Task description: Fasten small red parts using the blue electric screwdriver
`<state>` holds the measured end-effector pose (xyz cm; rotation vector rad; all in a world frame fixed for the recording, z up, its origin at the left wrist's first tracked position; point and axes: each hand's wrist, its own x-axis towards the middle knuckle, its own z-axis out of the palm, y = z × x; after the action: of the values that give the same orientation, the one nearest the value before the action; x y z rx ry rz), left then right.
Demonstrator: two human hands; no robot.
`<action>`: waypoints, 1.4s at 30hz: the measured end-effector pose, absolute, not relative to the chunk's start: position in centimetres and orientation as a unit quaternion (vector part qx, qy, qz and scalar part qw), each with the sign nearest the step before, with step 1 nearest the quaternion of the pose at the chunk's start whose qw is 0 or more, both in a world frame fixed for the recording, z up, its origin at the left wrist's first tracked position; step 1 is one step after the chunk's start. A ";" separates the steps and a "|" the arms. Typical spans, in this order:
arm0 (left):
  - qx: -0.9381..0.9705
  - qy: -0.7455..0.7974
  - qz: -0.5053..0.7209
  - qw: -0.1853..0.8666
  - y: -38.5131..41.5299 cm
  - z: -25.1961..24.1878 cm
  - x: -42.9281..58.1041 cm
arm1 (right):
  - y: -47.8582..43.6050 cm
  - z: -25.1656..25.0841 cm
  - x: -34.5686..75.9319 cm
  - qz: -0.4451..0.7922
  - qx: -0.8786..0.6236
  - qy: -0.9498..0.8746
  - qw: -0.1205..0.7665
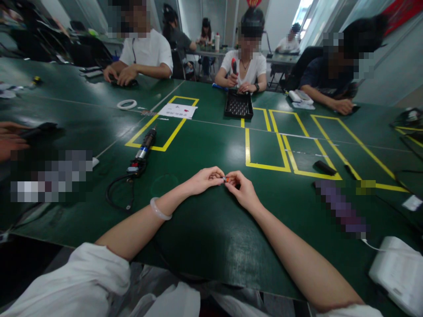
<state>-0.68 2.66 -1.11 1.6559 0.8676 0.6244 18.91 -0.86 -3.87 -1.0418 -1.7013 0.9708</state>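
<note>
Both my hands meet over the green table [211,237]. Between them is a small orange-and-silver part [226,179], too small to name. The fingertips of my left hand [211,178] are pinched at its left end; a pale bangle [160,209] circles that wrist. From the other side, the thumb and fingers of my right hand [243,189] grip the same part. To the left of my hands lies an electric screwdriver [142,152], its black cord [107,193] looped on the tabletop.
Yellow tape outlines [267,167] mark the table. Across it, a person works over a black tray [238,110] with a red-and-black tool [234,66]. A paper sheet [178,111] and tape roll [127,104] lie farther left. A white box-like object [398,273] sits at the right edge.
</note>
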 end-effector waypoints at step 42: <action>0.717 0.364 0.243 0.543 2.3 -0.3 -0.6 | -0.9 -4.0 19.1 0.400 -0.406 -0.686 0.451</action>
<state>-0.63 2.31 -0.30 1.7011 0.8630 0.5769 19.09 -0.87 -4.04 -1.0040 -1.6965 0.9893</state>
